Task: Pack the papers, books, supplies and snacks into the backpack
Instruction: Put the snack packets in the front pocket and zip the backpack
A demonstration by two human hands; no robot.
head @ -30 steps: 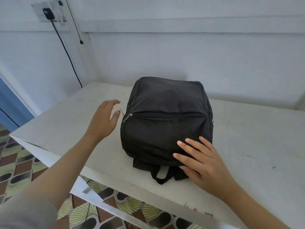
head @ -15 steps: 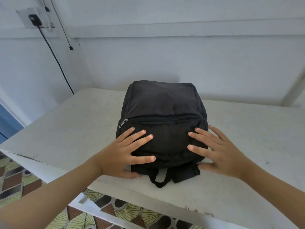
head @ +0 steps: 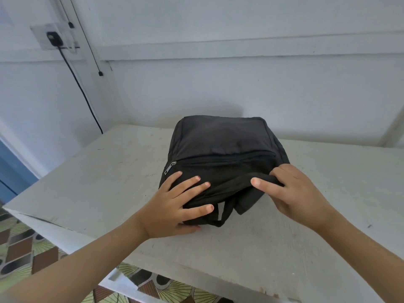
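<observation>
Since half a second ago, right hand (head: 299, 197) goes from flat on the backpack (head: 220, 158) to pinching a fold of fabric at its near right edge, thumb and fingers closed on cloth. Left hand (head: 175, 204) lies spread, fingers open, pressing the near left corner, gripping nothing; likely steadying the bag while the right seeks the main opening. Front zipper (head: 170, 168) is closed, pull at left. Carry loop (head: 220, 215) hangs toward the near edge of the white table (head: 105, 182). No papers, books, supplies or snacks in view. Wall socket (head: 53, 38) and cable (head: 83, 92) well apart, no obstruction.
</observation>
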